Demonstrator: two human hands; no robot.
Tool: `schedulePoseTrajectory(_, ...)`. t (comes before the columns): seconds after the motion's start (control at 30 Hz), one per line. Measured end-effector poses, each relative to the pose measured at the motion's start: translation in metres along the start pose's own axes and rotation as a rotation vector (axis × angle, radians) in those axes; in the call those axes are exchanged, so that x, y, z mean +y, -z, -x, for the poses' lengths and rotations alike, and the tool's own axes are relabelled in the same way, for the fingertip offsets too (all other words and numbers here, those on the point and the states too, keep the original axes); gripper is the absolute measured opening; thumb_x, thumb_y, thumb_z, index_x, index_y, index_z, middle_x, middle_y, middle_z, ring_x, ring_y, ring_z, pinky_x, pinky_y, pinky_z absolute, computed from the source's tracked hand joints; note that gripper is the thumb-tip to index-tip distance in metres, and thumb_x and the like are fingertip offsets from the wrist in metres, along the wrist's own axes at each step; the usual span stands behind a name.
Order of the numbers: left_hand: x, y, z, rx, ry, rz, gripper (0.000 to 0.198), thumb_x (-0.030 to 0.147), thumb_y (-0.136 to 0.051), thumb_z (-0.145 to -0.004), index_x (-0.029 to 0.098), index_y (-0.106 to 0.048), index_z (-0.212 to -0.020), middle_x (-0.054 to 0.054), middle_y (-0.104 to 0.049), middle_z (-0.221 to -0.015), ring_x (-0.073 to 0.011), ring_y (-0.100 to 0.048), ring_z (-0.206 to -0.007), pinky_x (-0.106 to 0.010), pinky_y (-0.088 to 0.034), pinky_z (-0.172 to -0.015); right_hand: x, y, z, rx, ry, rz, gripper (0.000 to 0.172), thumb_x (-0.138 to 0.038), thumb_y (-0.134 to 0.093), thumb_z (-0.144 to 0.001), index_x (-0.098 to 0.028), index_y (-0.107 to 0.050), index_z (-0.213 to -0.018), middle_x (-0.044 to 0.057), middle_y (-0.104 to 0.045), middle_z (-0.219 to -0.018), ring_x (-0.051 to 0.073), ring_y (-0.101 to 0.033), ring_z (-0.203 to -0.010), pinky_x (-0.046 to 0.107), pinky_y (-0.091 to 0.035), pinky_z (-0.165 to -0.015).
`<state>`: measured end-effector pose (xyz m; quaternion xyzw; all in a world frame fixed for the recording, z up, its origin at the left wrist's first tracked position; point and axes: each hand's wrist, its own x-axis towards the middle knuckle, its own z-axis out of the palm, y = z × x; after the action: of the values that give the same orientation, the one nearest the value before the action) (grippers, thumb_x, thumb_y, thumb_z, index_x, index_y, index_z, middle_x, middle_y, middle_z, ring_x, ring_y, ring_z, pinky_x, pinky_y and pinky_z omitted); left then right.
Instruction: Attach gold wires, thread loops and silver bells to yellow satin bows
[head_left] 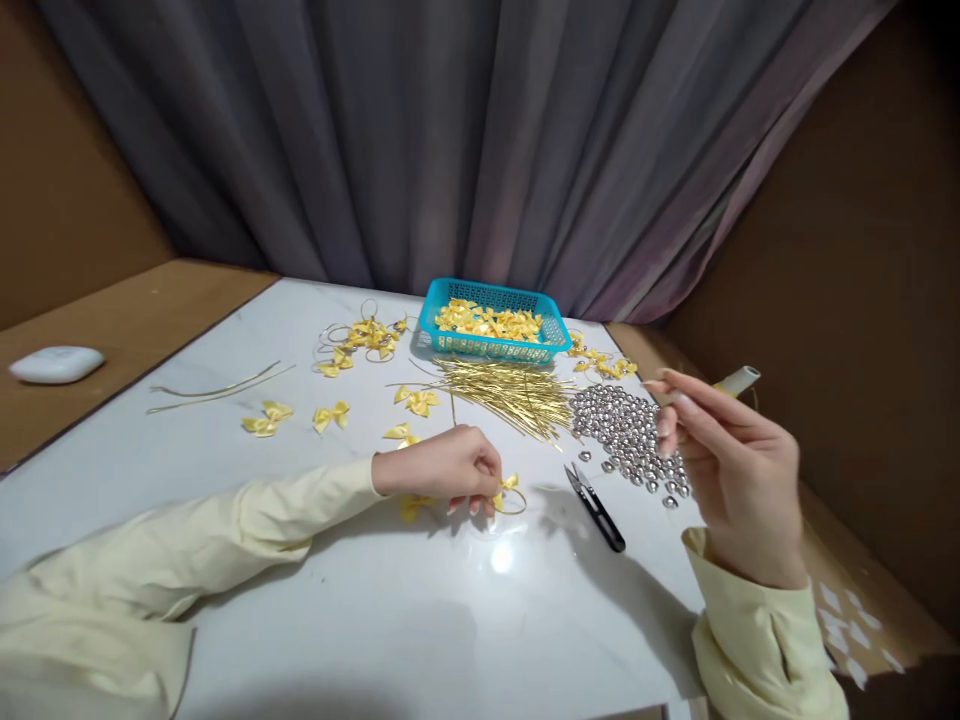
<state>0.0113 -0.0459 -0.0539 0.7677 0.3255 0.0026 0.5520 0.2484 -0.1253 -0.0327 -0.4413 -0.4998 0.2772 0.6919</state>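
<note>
My left hand (pixel 444 468) rests on the white table (pixel 390 600) with its fingers closed on a small yellow bow with a gold wire loop (pixel 510 492); a gold wire stands up from the fist. My right hand (pixel 724 470) is raised above the right side of the table, fingers pinched round a pale cream tube-shaped thing (pixel 739 381) whose end sticks out to the right. Below it lies a heap of silver beads (pixel 628 432). Black thread snips (pixel 596 508) lie between my two hands.
A turquoise basket (pixel 491 345) of yellow bows stands at the back. A bundle of gold wires (pixel 510 395) lies in front of it. Loose yellow bows (pixel 331 414) and finished wire-looped bows (pixel 364 340) are scattered to the left. A white device (pixel 56 364) sits on the wooden ledge.
</note>
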Motion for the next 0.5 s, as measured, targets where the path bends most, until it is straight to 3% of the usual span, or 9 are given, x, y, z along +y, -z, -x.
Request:
schedulePoseTrajectory(0.17,-0.003,-0.002,0.000,0.021,0.011,-0.004,0.015,0.016,-0.050,-0.065,0.013,-0.059,-0.054,-0.003,-0.066,-0.058,-0.0075,-0.044,-0.039,-0.018,-0.034,-0.036,-0.005,0.006,0.002,0.159,0.175,0.004,0.024,-0.012,-0.062,-0.076,-0.021,-0.069,-0.097,0.007,-0.069,-0.091,0.011,-0.059,-0.058,0.030,-0.049,-0.053)
schedulePoseTrajectory(0.23,-0.003,-0.002,-0.001,0.025,0.011,-0.006,0.015,0.016,-0.049,-0.065,0.013,-0.059,-0.054,-0.003,-0.065,-0.058,-0.0075,-0.045,-0.039,-0.018,-0.034,-0.037,-0.006,0.005,0.007,0.133,0.164,0.016,0.028,-0.011,-0.061,-0.076,-0.023,-0.069,-0.099,0.007,-0.070,-0.090,0.014,-0.062,-0.060,0.031,-0.050,-0.053)
schedulePoseTrajectory(0.37,-0.001,0.000,0.000,0.054,-0.003,-0.010,0.015,0.018,-0.050,-0.068,0.012,-0.061,-0.061,-0.003,-0.064,-0.059,-0.0066,-0.044,-0.041,-0.017,-0.035,-0.038,-0.006,-0.010,0.023,-0.180,-0.053,0.039,0.037,-0.012,-0.058,-0.079,-0.027,-0.060,-0.113,0.005,-0.071,-0.092,0.016,-0.066,-0.064,0.033,-0.055,-0.056)
schedulePoseTrajectory(0.5,0.007,0.000,0.004,0.108,-0.027,-0.039,0.017,0.024,-0.051,-0.073,0.013,-0.063,-0.068,0.000,-0.059,-0.056,-0.0069,-0.043,-0.040,-0.017,-0.031,-0.037,-0.001,-0.035,0.036,-0.475,-0.287,0.038,0.023,-0.019,-0.056,-0.083,-0.021,-0.057,-0.106,0.004,-0.071,-0.083,0.016,-0.067,-0.065,0.030,-0.058,-0.060)
